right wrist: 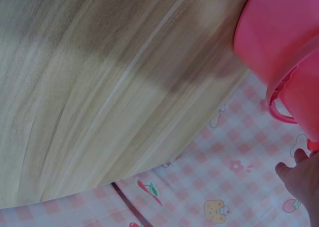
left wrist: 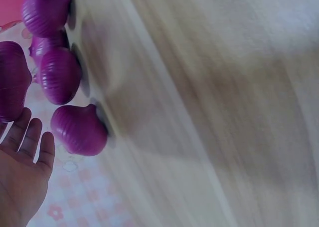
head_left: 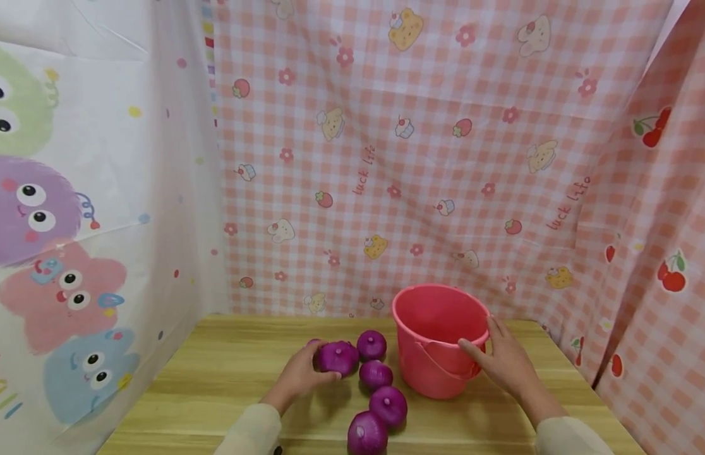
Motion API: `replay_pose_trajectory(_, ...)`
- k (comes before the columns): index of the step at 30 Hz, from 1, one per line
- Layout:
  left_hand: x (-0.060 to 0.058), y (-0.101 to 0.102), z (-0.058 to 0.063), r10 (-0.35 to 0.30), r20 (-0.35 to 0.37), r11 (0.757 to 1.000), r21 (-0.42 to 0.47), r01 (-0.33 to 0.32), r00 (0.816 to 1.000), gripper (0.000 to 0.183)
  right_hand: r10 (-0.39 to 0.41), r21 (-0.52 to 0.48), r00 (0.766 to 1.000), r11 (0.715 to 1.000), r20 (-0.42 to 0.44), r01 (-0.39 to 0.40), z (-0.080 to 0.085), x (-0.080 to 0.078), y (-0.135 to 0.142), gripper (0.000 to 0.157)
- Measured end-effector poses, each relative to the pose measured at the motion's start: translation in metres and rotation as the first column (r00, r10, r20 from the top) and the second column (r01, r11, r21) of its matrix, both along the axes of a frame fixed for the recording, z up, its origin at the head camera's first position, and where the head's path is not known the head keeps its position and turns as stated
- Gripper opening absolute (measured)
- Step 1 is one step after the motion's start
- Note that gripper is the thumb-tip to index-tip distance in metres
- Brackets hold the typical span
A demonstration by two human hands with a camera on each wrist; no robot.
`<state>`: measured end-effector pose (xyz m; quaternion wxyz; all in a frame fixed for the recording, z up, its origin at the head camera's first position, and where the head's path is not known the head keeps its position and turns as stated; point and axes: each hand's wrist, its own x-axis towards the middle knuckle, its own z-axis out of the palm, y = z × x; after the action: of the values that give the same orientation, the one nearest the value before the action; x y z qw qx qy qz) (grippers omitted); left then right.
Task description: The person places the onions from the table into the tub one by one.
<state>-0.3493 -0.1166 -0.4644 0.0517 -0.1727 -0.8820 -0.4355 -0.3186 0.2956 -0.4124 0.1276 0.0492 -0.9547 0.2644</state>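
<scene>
My left hand (head_left: 301,374) holds a purple onion (head_left: 338,359) between thumb and fingers, raised above the wooden table. In the left wrist view the fingers of that hand (left wrist: 22,172) reach up to the held onion (left wrist: 12,82), partly cut off by the frame edge. Another onion (left wrist: 79,129) sits behind it on the table. My right hand (head_left: 508,360) touches the right side of a pink bucket (head_left: 438,370) at its rim, fingers fairly straight and thumb toward the front. The right wrist view catches only some fingers of this hand (right wrist: 301,174) beside the bucket (right wrist: 279,32).
Between left hand and bucket, several onions form a rough line: one at the back (head_left: 371,345), then another onion (head_left: 376,375), a third onion (head_left: 388,406) and the nearest onion (head_left: 367,433). The bucket's handle (head_left: 443,366) hangs down in front. Checked curtains (head_left: 386,189) enclose the table (head_left: 216,392).
</scene>
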Motion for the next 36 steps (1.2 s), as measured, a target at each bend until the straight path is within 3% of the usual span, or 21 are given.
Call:
replay_pose_trajectory(11,-0.004,0.01,0.025,0.006,0.003,0.999,0.037,-0.007,1.0,0.074,0.008,0.002,1.0,1.0,-0.018,-0.008,0.0,0.0,-0.001,0.103)
replay_pose_trajectory(21,-0.006,0.021,0.048,0.003,0.007,1.0,0.003,-0.003,1.0,0.072,0.008,-0.007,1.0,1.0,-0.017,-0.008,0.001,0.001,-0.002,0.103)
replay_pose_trajectory(36,-0.007,0.043,0.074,-0.023,0.023,0.999,0.045,0.022,0.999,0.075,0.007,-0.007,1.0,1.0,0.004,-0.007,0.001,0.001,-0.002,0.103)
